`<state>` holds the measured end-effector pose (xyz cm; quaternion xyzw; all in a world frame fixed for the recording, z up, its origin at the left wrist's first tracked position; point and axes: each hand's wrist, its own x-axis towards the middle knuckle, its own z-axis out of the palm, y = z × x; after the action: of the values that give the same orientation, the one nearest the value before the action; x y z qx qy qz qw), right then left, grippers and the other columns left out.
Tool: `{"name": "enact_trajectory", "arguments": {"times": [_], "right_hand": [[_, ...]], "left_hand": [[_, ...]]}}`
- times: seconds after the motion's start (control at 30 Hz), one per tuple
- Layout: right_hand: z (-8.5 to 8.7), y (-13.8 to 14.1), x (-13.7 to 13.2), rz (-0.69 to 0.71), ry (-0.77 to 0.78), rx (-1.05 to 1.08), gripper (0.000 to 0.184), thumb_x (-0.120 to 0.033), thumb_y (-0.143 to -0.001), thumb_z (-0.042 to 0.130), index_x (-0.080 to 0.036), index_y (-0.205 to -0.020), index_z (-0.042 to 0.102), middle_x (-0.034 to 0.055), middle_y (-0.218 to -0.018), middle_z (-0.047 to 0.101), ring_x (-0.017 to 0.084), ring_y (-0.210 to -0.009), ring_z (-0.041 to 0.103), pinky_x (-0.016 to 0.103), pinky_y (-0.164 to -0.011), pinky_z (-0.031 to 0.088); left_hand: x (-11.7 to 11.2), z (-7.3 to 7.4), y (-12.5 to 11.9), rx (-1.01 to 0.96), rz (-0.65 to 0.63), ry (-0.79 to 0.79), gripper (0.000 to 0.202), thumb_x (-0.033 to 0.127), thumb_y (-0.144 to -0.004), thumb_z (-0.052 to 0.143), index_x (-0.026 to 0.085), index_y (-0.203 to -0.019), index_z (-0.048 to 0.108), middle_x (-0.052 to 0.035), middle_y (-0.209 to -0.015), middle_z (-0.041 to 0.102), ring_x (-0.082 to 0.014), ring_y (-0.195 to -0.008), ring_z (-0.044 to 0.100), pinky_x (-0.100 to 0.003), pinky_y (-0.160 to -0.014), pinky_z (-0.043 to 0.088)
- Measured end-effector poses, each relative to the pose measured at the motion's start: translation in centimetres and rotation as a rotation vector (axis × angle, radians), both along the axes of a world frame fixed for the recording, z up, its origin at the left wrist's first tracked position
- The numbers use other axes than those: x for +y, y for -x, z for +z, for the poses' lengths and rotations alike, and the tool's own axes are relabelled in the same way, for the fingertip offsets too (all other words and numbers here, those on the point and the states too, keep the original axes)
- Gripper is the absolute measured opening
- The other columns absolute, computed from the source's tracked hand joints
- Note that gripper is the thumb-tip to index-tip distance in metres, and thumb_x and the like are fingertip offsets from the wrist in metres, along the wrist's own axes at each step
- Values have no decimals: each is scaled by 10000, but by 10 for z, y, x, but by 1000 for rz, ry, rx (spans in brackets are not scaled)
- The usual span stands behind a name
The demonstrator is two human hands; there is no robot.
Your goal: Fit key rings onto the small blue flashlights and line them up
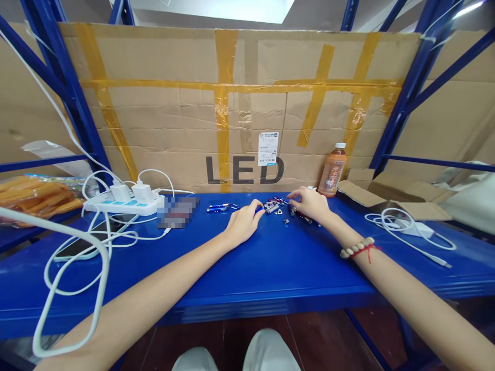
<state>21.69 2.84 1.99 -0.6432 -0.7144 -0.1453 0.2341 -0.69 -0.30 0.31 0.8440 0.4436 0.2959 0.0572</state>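
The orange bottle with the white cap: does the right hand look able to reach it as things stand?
Probably yes: the right hand is close to the bottle, at the small parts, and the open cardboard box sits on the bottle's other side, seemingly out of the way.

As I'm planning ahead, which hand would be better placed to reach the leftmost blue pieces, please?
Probably the left hand: it sits nearer, between the blue pieces and the right hand.

Bare forearms point(174, 286), beaded bracelet point(358, 247)
Beige beads circle the right arm; a knotted red cord point(368, 249) touches the bracelet; pale grey trousers point(268, 353) show lower, left of it.
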Motion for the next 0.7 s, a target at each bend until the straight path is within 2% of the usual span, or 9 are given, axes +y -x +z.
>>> {"name": "enact_trajectory", "arguments": {"times": [0.17,0.23,0.33,0.53,0.7], "right_hand": [[-16,-5,16,92,45,-30,305,-253,-799,453,-181,-1047,615,74,-1044,626,197,-933,569,287,-761,433],[-24,-4,22,132,90,-55,335,-262,-825,424,-182,-1111,578,76,-1117,605,217,-1013,543,324,-826,413],[-31,-2,26,145,146,-98,346,-236,-849,381,-213,-1146,556,58,-1174,581,229,-1069,519,362,-843,396],[-25,-1,23,150,136,-138,266,-270,-811,466,-248,-1007,645,24,-1045,655,220,-984,568,333,-795,390],[-21,0,20,142,108,-76,206,-274,-768,528,-239,-902,680,7,-950,689,194,-935,595,295,-772,392]], "left_hand": [[1,-1,0,-24,-17,8,235,356,-887,306,251,-1043,447,-19,-897,623,-200,-862,591,-306,-751,428],[0,-1,-1,-24,-24,9,233,356,-886,311,250,-1039,450,-18,-908,622,-198,-866,590,-307,-762,428],[0,0,-1,-12,-36,7,233,354,-887,311,245,-1035,453,-22,-937,622,-198,-893,586,-315,-786,426],[-2,0,-2,17,-64,-19,236,347,-894,300,235,-1031,456,-41,-985,626,-227,-929,586,-349,-790,432],[-3,2,-2,29,-50,7,240,352,-895,303,235,-1043,450,-34,-1018,619,-208,-973,570,-326,-820,426]]}}
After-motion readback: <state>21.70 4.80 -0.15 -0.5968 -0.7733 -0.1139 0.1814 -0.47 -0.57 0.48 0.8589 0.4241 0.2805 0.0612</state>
